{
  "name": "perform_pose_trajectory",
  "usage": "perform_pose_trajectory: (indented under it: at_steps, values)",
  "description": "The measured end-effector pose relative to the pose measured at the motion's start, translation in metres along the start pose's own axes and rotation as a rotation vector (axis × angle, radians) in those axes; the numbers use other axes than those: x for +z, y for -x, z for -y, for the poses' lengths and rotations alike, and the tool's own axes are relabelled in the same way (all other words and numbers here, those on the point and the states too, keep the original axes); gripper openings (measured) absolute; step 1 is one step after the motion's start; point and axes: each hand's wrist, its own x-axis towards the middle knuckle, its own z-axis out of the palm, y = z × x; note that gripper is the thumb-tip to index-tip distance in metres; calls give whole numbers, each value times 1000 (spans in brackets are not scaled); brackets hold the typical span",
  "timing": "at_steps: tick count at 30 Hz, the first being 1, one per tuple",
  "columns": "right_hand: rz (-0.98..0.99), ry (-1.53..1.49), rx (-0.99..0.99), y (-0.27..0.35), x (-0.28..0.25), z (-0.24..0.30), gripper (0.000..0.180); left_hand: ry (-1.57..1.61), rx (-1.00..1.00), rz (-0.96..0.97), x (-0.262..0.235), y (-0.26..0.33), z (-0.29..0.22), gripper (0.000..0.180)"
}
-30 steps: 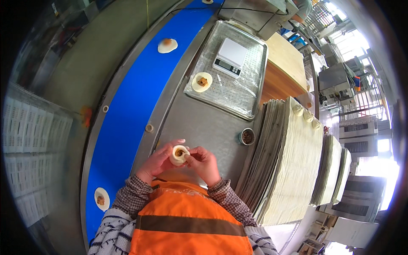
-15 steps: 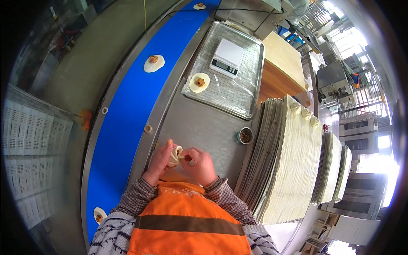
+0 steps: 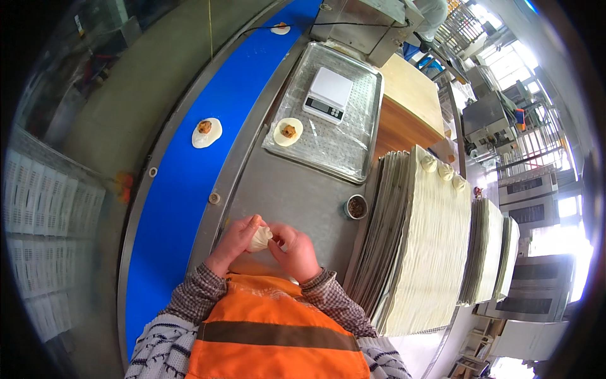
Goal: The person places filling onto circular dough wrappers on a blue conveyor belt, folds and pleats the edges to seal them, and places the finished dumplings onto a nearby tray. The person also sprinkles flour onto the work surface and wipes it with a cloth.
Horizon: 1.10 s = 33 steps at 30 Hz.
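Note:
In front of my orange apron, a pleated dough bun (image 3: 261,239) is held between both hands. My left hand (image 3: 238,241) cups it from the left, thumb pointing up. From the right, my right hand (image 3: 295,251) pinches the gathered edge of the dough with its fingertips. No filling shows in the bun. On the blue conveyor belt (image 3: 173,211) to the left lie dough rounds topped with brown filling, a nearer round (image 3: 214,131) and a far one (image 3: 284,30). Another filled dough round (image 3: 279,137) rests on the near left corner of a plastic-covered metal tray (image 3: 315,158).
A white digital scale (image 3: 331,87) stands on the tray. On the steel table, a small bowl (image 3: 356,206) of brown filling sits to the right. Beside it rises a tall stack of cloth-covered boards (image 3: 429,252) with three finished buns (image 3: 445,172) at its far end.
The dough rounds on the belt have moved nearer, and the closest one has left the view. Filling showed at the bun's mouth; its edge is now gathered more tightly.

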Motion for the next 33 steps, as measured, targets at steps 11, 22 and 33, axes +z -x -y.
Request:
perform_pose_trajectory:
  at_steps: [11, 22, 33]
  values:
    - [-47, 174, -288, 4, 2, -6, 15, 249, -50, 70, 1, 6, -16, 41]
    - [-24, 78, -171, -1, -1, 16, 12, 146, 370, -138, 11, 0, -8, 32]
    - [-88, 259, -311, 3, 9, 12, 24, 476, 71, -177, 20, -5, 2, 37]
